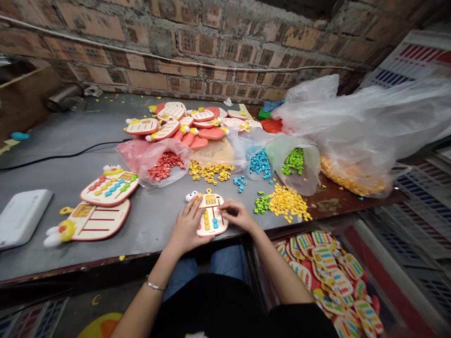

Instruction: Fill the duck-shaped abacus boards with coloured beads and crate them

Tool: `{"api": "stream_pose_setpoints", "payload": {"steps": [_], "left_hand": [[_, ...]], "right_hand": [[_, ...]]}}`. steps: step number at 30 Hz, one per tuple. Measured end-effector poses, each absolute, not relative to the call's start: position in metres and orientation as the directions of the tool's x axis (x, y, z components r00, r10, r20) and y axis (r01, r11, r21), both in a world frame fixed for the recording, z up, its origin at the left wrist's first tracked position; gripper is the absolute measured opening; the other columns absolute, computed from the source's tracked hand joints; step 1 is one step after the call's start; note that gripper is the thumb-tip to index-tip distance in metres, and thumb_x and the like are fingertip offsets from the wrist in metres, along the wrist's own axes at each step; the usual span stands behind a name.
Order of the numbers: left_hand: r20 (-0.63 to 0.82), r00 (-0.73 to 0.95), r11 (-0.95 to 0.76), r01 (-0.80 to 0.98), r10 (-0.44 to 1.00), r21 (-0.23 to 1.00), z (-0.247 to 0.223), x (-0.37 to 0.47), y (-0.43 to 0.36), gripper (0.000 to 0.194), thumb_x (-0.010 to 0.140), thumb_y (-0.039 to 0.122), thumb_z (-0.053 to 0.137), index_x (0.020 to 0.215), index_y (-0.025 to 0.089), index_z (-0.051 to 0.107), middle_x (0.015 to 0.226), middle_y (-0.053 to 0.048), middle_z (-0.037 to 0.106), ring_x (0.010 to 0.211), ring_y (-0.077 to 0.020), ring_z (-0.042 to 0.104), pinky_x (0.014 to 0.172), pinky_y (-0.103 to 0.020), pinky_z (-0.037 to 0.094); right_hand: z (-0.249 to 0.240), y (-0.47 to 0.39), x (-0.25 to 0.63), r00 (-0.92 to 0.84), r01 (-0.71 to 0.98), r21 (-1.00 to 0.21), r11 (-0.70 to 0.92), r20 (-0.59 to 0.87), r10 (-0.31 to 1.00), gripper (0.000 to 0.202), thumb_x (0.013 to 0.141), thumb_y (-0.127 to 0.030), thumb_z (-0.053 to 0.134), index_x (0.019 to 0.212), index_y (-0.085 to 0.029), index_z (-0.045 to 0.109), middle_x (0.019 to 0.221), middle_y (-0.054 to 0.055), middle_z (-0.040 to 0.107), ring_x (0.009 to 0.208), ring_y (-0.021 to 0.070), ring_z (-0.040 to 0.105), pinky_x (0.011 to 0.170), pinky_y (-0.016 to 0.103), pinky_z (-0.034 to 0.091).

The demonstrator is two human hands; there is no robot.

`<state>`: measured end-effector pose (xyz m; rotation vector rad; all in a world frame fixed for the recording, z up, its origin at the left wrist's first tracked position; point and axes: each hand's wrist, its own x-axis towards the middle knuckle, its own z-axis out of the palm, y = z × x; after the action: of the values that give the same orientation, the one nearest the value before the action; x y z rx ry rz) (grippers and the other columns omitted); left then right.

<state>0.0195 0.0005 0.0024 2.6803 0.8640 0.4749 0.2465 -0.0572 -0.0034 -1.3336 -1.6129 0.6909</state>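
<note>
A cream toy board [221, 228] with a red rim and a duck-like head lies at the table's front edge. My left hand [188, 225] grips its left side, with the fingers laid over the face and the thumb along the bottom edge. Yellow and blue beads sit in its slots, and some red shows beside my left fingers. Over the right-hand slot, my right hand [238, 216] pinches with thumb and forefinger; what is between the fingertips is too small to make out. Nearby lie loose blue beads [240, 183], green beads [262, 204] and yellow beads [287, 202].
Bags of red beads [165, 165], yellow beads [211, 172], blue beads [260, 164] and green beads [293, 161] stand behind. Unfilled boards [169, 130] are piled farther back. At left are a beaded board [111, 188] and a white device [23, 218]. A bin of boards [331, 272] sits lower right.
</note>
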Motion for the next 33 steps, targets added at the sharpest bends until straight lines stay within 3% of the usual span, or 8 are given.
{"api": "stream_pose_setpoints", "payload": {"steps": [3, 5, 9, 13, 18, 26, 33], "left_hand": [[0.226, 0.762, -0.775, 0.504, 0.607, 0.381, 0.004, 0.020, 0.000, 0.068, 0.065, 0.049, 0.071, 0.122, 0.017, 0.052, 0.152, -0.015, 0.033, 0.141, -0.0346, 0.025, 0.103, -0.048, 0.038], [0.224, 0.760, -0.772, 0.505, 0.610, 0.387, 0.005, 0.020, 0.000, 0.067, 0.065, 0.049, 0.071, 0.122, 0.018, 0.052, 0.152, -0.015, 0.032, 0.141, -0.0348, 0.025, 0.103, -0.048, 0.038], [0.220, 0.760, -0.769, 0.505, 0.611, 0.392, 0.004, 0.020, 0.001, 0.067, 0.067, 0.050, 0.070, 0.122, 0.018, 0.052, 0.153, -0.015, 0.031, 0.142, -0.0350, 0.024, 0.103, -0.049, 0.037], [0.222, 0.770, -0.778, 0.489, 0.598, 0.395, 0.002, 0.019, 0.001, 0.069, 0.066, 0.050, 0.071, 0.124, 0.018, 0.052, 0.153, -0.016, 0.031, 0.142, -0.0357, 0.023, 0.103, -0.050, 0.037], [0.205, 0.771, -0.774, 0.503, 0.603, 0.384, 0.001, 0.019, 0.002, 0.071, 0.066, 0.051, 0.071, 0.124, 0.015, 0.051, 0.153, -0.016, 0.030, 0.142, -0.0343, 0.021, 0.104, -0.048, 0.036], [0.226, 0.768, -0.779, 0.492, 0.599, 0.389, -0.001, 0.019, 0.001, 0.074, 0.066, 0.051, 0.071, 0.128, 0.016, 0.049, 0.153, -0.015, 0.030, 0.142, -0.0344, 0.022, 0.106, -0.048, 0.034], [0.221, 0.758, -0.765, 0.503, 0.614, 0.402, -0.002, 0.020, 0.002, 0.076, 0.065, 0.052, 0.072, 0.128, 0.018, 0.049, 0.153, -0.015, 0.030, 0.142, -0.0349, 0.023, 0.106, -0.049, 0.033]], "right_hand": [[-0.005, -0.052, 0.276, 0.281, 0.644, -0.758, 0.107, 0.364, 0.888, 0.020, 0.087, -0.024, 0.057, 0.102, -0.022, 0.069, 0.100, 0.009, 0.065, 0.095, 0.0223, 0.059, 0.083, 0.038, 0.049], [-0.009, -0.044, 0.293, 0.316, 0.767, -0.641, 0.009, 0.390, 0.865, 0.021, 0.084, -0.016, 0.056, 0.099, -0.022, 0.070, 0.101, 0.009, 0.062, 0.097, 0.0235, 0.057, 0.087, 0.040, 0.048], [-0.015, -0.033, 0.303, 0.251, 0.824, -0.567, -0.008, 0.351, 0.902, 0.025, 0.084, -0.011, 0.052, 0.097, -0.020, 0.071, 0.094, 0.008, 0.060, 0.087, 0.0213, 0.058, 0.083, 0.038, 0.050], [-0.007, -0.032, 0.283, 0.235, 0.735, -0.670, 0.107, 0.399, 0.887, 0.026, 0.087, -0.013, 0.049, 0.100, -0.022, 0.070, 0.104, 0.010, 0.058, 0.093, 0.0214, 0.059, 0.081, 0.037, 0.054], [0.006, -0.028, 0.252, 0.109, 0.611, -0.751, 0.252, 0.395, 0.912, 0.022, 0.088, -0.017, 0.053, 0.103, -0.021, 0.069, 0.101, 0.008, 0.061, 0.095, 0.0192, 0.061, 0.082, 0.034, 0.054], [-0.012, -0.014, 0.243, -0.036, 0.792, -0.545, 0.276, 0.409, 0.912, 0.015, 0.087, -0.013, 0.057, 0.086, -0.019, 0.071, 0.087, 0.008, 0.062, 0.088, 0.0211, 0.054, 0.080, 0.037, 0.048], [-0.004, -0.028, 0.245, -0.105, 0.743, -0.590, 0.315, 0.362, 0.926, 0.016, 0.089, -0.016, 0.055, 0.087, -0.019, 0.070, 0.087, 0.007, 0.060, 0.085, 0.0198, 0.054, 0.078, 0.035, 0.048]]}}
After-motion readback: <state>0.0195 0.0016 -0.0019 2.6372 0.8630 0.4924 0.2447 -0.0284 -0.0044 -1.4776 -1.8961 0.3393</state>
